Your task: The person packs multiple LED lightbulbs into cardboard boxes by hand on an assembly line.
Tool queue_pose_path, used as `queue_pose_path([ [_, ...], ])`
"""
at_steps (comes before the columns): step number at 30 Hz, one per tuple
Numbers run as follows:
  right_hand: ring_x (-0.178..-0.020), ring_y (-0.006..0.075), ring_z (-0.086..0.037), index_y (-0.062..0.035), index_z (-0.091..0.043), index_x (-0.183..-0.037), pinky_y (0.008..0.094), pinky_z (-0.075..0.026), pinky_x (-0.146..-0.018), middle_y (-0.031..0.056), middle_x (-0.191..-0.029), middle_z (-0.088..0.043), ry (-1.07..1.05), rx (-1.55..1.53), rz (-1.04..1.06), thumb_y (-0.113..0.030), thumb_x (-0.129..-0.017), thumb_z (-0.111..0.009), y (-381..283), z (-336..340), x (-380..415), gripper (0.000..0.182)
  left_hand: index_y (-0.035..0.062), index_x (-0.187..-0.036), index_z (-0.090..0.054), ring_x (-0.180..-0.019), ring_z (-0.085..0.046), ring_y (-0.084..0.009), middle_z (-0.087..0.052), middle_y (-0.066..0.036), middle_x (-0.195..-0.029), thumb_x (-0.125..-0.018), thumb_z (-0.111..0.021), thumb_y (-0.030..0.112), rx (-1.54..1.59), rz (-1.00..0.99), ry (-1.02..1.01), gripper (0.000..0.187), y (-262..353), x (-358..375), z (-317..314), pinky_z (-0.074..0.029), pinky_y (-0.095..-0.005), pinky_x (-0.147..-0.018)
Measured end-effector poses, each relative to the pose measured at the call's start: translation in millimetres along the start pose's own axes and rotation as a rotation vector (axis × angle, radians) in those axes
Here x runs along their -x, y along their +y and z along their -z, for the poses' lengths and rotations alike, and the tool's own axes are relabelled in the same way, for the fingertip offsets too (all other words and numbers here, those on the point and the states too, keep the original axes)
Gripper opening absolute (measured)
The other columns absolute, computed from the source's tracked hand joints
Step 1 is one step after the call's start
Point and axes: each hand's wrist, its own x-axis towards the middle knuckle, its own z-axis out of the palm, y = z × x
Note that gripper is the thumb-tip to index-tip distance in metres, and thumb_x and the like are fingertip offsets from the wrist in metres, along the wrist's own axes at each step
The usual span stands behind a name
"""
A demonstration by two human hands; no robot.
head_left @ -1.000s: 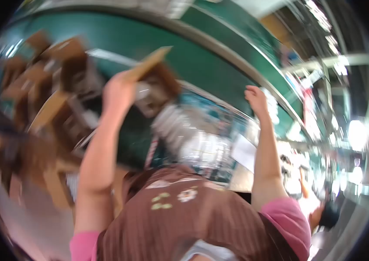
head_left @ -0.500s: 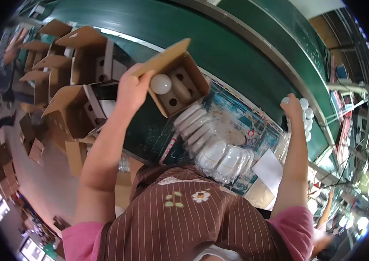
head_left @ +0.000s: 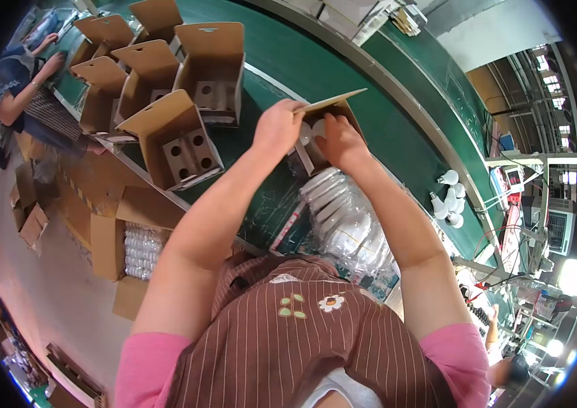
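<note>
My left hand (head_left: 278,132) is closed on the edge of a small cardboard box (head_left: 334,100) with its flap raised. Inside the box, a white light bulb (head_left: 304,134) sits close to the left fingers. My right hand (head_left: 343,141) reaches into the same box, its fingers closed around a second light bulb (head_left: 319,128), partly covered by the hand. Just below the box lie plastic-wrapped stacks of white rounded pieces (head_left: 343,221). A group of loose light bulbs (head_left: 450,197) rests on the green surface to the right.
Several open cardboard boxes (head_left: 210,64) with holed inserts stand at the upper left on the green bench (head_left: 268,102). A larger carton (head_left: 106,248) of clear-wrapped items sits lower left. Another person (head_left: 20,95) works at the far left. A metal rail (head_left: 397,88) runs behind.
My right hand has moved left from the loose bulbs into the box, bringing a bulb. My left hand and the box have shifted right in view as the camera turned.
</note>
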Motion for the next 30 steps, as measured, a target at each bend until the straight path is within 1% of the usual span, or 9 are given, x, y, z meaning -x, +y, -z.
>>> queue_pose_path([
  [11, -0.112, 0.0365, -0.058, -0.0012, -0.058, -0.117, 0.0449, -0.045, -0.095, 0.0215, -0.115, -0.062, -0.120, 0.180, -0.139, -0.026, -0.091, -0.056, 7.9, -26.8, -30.0, 0.036, 0.0038, -0.101, -0.069, -0.100, -0.061, -0.0360, -0.065, -0.017, -0.104, -0.089, -0.053, 0.019, 0.072, 0.038, -0.034, 0.024, 9.2, -0.1, 4.8, -0.049, -0.0422, -0.086],
  [13, -0.107, 0.0238, -0.062, -0.0110, -0.069, -0.102, 0.0376, -0.047, -0.091, 0.0109, -0.109, -0.068, -0.121, 1.080, 0.525, -0.014, -0.087, -0.053, 21.3, -30.0, -36.8, 0.022, 0.0072, -0.101, -0.071, -0.101, -0.062, -0.0353, -0.066, -0.019, -0.104, -0.086, -0.052, 0.024, 0.043, 0.079, -0.087, 0.029, 16.8, 0.5, 7.1, -0.049, -0.0431, -0.086],
  [14, -0.110, 0.0222, -0.060, -0.0110, -0.068, -0.108, 0.0363, -0.042, -0.097, 0.0112, -0.112, -0.067, -0.221, 1.102, 0.458, -0.015, -0.087, -0.052, 25.2, -40.5, -45.2, 0.026, 0.0082, -0.100, -0.071, -0.099, -0.063, -0.0358, -0.067, -0.019, -0.102, -0.082, -0.055, 0.024, 0.083, 0.142, -0.107, 0.029, 27.7, 3.2, 24.6, -0.050, -0.0431, -0.085],
  [18, -0.118, 0.0241, -0.056, -0.0077, -0.062, -0.118, 0.0368, -0.042, -0.100, 0.0129, -0.119, -0.063, 0.035, 0.851, 0.808, -0.008, -0.088, -0.049, 77.2, -73.3, -89.5, 0.033, 0.0093, -0.081, -0.074, -0.083, -0.066, -0.0358, -0.068, -0.017, -0.085, -0.074, -0.057, 0.015, 0.044, 0.107, 0.100, 0.019, -20.1, -12.1, -44.7, -0.053, -0.0440, -0.076],
  [21, -0.119, 0.0259, -0.054, -0.0079, -0.059, -0.122, 0.0379, -0.042, -0.100, 0.0121, -0.126, -0.059, -0.155, 0.831, 0.638, -0.009, -0.088, -0.050, 70.5, -62.7, -86.0, 0.036, 0.0091, -0.078, -0.073, -0.083, -0.066, -0.0362, -0.068, -0.018, -0.082, -0.077, -0.056, 0.013, 0.138, 0.322, 0.098, 0.018, 10.6, -7.1, -25.1, -0.052, -0.0452, -0.075],
  [22, -0.123, 0.0234, -0.052, -0.0120, -0.059, -0.124, 0.0370, -0.039, -0.102, 0.0092, -0.127, -0.059, -0.009, 0.992, 0.874, -0.011, -0.089, -0.050, 70.8, -62.1, -86.0, 0.037, 0.0099, -0.087, -0.073, -0.084, -0.065, -0.0354, -0.067, -0.016, -0.083, -0.079, -0.057, 0.015, 0.008, 0.265, 0.084, 0.018, 4.6, -9.9, -37.1, -0.052, -0.0439, -0.075],
  [24, -0.128, 0.0186, -0.046, -0.0145, -0.053, -0.131, 0.0364, -0.033, -0.105, 0.0060, -0.136, -0.053, -0.023, 0.999, 0.838, -0.019, -0.093, -0.044, 73.9, -75.2, -95.7, 0.040, 0.0070, -0.118, -0.056, -0.100, -0.056, -0.0324, -0.056, -0.014, -0.107, -0.078, -0.061, 0.015, -0.047, 0.250, 0.123, 0.041, 31.1, 13.2, -8.8, -0.048, -0.0418, -0.083],
  [27, -0.136, 0.0175, -0.037, -0.0106, -0.043, -0.139, 0.0342, -0.025, -0.113, 0.0065, -0.144, -0.046, -0.197, 0.866, 0.631, -0.023, -0.098, -0.034, 51.1, -52.2, -80.7, 0.044, 0.0055, -0.115, -0.053, -0.098, -0.054, -0.0335, -0.053, -0.014, -0.112, -0.074, -0.063, 0.013, 0.011, -0.059, 0.342, 0.043, 55.8, 76.9, 44.2, -0.046, -0.0429, -0.082],
  [30, -0.137, 0.0187, -0.036, -0.0084, -0.040, -0.142, 0.0343, -0.025, -0.113, 0.0080, -0.143, -0.046, -0.133, 0.396, 0.470, -0.022, -0.099, -0.033, 29.6, -64.1, -100.4, 0.046, 0.0057, -0.117, -0.052, -0.096, -0.058, -0.0379, -0.055, -0.017, -0.109, -0.077, -0.067, 0.019, -0.049, -0.046, 0.211, 0.045, 34.3, 155.1, 95.1, -0.050, -0.0467, -0.079],
])
